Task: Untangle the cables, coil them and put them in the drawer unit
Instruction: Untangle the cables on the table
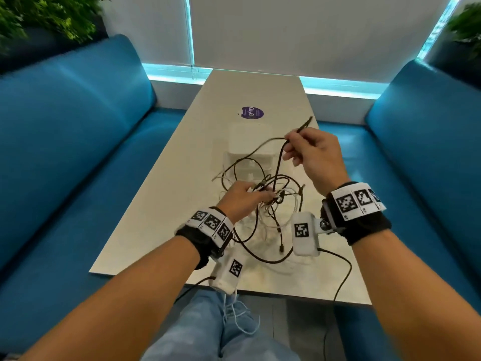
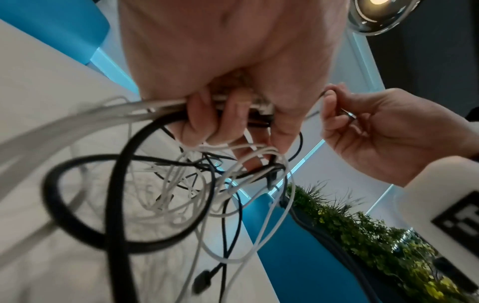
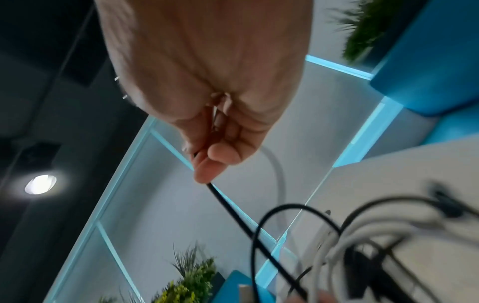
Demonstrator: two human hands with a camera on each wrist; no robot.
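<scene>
A tangle of black and white cables (image 1: pixel 268 201) hangs above the pale table (image 1: pixel 182 191). My left hand (image 1: pixel 244 198) grips the knot of the tangle, its fingers curled round several strands (image 2: pixel 228 116). My right hand (image 1: pixel 309 149) is raised higher and to the right, pinching one black cable (image 1: pixel 279 162) between thumb and forefinger; the cable's end (image 1: pixel 307 122) sticks out past the fingers. In the right wrist view that black cable (image 3: pixel 233 211) runs down from the fingertips (image 3: pixel 207 172) into the tangle. A white drawer unit (image 1: pixel 250 152) stands on the table behind the cables.
Blue sofas (image 1: pixel 65 152) flank the table on both sides. A purple round sticker (image 1: pixel 252 112) lies further back on the tabletop. Plants (image 1: pixel 39 16) stand behind the sofas. Loose cable loops trail over the near table edge (image 1: pixel 260 291) towards my jeans.
</scene>
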